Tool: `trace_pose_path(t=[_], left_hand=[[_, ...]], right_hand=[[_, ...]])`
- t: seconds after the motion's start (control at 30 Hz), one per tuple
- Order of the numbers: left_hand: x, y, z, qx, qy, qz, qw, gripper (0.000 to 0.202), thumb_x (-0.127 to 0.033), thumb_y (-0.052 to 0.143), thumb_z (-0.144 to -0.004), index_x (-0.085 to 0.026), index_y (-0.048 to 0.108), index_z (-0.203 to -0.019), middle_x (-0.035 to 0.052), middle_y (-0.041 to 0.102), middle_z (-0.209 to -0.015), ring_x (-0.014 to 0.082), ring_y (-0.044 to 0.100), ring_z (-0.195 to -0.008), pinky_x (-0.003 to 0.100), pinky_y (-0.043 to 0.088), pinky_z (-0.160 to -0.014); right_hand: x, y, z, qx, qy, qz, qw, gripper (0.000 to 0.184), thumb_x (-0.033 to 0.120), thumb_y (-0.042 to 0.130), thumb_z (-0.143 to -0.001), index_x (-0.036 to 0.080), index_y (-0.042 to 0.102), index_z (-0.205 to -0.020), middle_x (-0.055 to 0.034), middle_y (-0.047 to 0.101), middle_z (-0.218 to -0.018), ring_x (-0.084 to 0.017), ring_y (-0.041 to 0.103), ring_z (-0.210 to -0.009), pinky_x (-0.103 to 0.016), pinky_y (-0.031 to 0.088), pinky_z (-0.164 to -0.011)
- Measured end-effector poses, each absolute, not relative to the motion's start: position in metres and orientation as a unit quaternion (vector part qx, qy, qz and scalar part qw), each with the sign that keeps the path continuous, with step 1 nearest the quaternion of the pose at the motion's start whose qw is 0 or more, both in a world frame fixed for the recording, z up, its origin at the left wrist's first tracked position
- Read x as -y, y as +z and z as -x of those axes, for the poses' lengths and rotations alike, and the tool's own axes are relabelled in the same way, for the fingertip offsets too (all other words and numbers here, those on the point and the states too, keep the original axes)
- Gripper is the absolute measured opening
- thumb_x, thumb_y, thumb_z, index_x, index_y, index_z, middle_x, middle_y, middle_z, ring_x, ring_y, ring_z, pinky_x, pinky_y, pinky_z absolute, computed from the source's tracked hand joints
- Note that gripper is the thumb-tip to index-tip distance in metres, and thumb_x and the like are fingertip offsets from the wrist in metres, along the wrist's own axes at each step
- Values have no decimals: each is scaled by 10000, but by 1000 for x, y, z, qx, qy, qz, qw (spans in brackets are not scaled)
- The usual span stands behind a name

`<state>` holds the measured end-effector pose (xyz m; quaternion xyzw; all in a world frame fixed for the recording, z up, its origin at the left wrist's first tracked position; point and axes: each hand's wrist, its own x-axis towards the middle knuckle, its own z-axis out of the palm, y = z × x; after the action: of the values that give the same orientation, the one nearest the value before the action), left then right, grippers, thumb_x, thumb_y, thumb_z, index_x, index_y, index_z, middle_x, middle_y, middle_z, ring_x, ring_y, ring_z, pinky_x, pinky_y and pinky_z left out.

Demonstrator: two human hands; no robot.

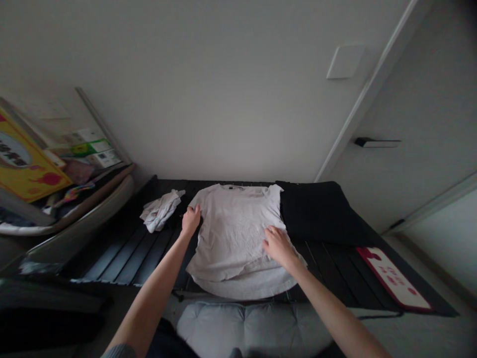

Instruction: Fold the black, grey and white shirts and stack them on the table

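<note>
On a slatted table (119, 253), left hand (191, 221) and right hand (278, 246) touch a T-shirt (231, 233).

the t-shirt (231, 238) — matt, creased cloth; the slatted tabletop (122, 258) — smooth, faintly glossy

On my feed, the left hand (191, 221) touches the edge of a pale grey T-shirt (233, 233), the right hand (278, 246) rests on it, and what looks like a crumpled white cloth (161, 210) lies nearby on a dark slatted table (119, 253).

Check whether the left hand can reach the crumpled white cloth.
Probably yes: the left hand is at the grey T-shirt's edge, and the crumpled white cloth lies just beside it, nothing visible between them.
</note>
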<state>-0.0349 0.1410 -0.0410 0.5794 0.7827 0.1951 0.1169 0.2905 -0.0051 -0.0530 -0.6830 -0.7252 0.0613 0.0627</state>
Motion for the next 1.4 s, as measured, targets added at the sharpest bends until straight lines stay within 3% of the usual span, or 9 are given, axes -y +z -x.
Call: trace_pose_path(t=[0.13, 0.33, 0.5, 0.67, 0.8, 0.9, 1.13, 1.27, 1.4], left_hand=[[-155, -42, 28, -780, 234, -569, 116, 633, -427, 426, -915, -34, 319, -1401, 236, 595, -1180, 304, 595, -1114, 358, 475, -857], [-169, -39, 27, -754, 321, -562, 117, 862, -235, 567, -804, -145, 92, -1518, 183, 476, -1262, 269, 589, -1091, 356, 446, -952], [-177, -29, 31, -772, 287, -558, 101, 909, -191, 543, -795, -120, -6, -1515, 188, 519, -1195, 300, 570, -1095, 375, 445, -933], [-185, -20, 37, -798, 218, -560, 43, 933, -171, 527, -774, -142, -41, -1514, 220, 501, -1234, 367, 569, -1081, 454, 442, -912], [-188, -17, 37, -815, 183, -549, 32, 949, -174, 509, -779, -194, -93, -1511, 234, 491, -1241, 401, 590, -1036, 483, 475, -826], [-191, -14, 34, -826, 158, -541, 25, 969, -158, 521, -772, -230, -103, -1511, 234, 475, -1246, 409, 605, -1011, 507, 479, -804], [-209, -15, 16, -759, 168, -616, 125, 1051, -68, 540, -725, -213, -148, -1507, 247, 410, -1270, 309, 670, -904, 380, 509, -769], [-222, -21, -2, -699, 205, -664, 168, 1107, -42, 559, -668, -152, -155, -1506, 280, 356, -1359, 339, 587, -1113, 359, 498, -853], [-231, -24, -26, -657, 216, -698, 188, 1036, -39, 556, -653, -112, 0, -1524, 253, 317, -1440, 337, 456, -1274, 360, 441, -974]], right_hand=[[-11, -42, -302, 710, 38, 699, 79, 248, 248, 474, -897, 140, 622, -1065, -144, 564, -1219, -250, 491, -1168, -331, 380, -979], [-68, -28, -339, 612, -20, 779, 137, 365, 303, 514, -888, 131, 570, -1204, -203, 407, -1411, -331, 364, -1299, -399, 363, -987], [-137, -25, -369, 539, 7, 823, 182, 417, 337, 483, -921, 110, 510, -1269, -210, 548, -1231, -307, 518, -1137, -388, 399, -917], [-183, -29, -375, 511, 9, 840, 179, 378, 333, 501, -906, 89, 547, -1192, -200, 594, -1162, -330, 500, -1148, -431, 408, -899], [-196, -35, -372, 521, 39, 839, 155, 245, 183, 505, -856, 102, 606, -1064, -188, 620, -1123, -305, 513, -1144, -435, 396, -926], [-199, -38, -373, 494, 77, 838, 219, 299, 144, 476, -837, 84, 571, -1114, -204, 605, -1123, -270, 591, -1036, -380, 434, -874], [-209, -43, -383, 441, 138, 821, 336, 336, 114, 373, -806, 89, 560, -1084, -155, 658, -976, -244, 626, -946, -312, 460, -824], [-209, -44, -369, 470, 131, 786, 380, 448, 95, 328, -788, 101, 486, -1207, -127, 632, -1132, -178, 594, -1048, -258, 437, -892], [-201, -42, -330, 605, 79, 670, 423, 544, 50, 312, -767, 93, 444, -1292, -146, 531, -1323, -156, 475, -1248, -282, 364, -1028]])
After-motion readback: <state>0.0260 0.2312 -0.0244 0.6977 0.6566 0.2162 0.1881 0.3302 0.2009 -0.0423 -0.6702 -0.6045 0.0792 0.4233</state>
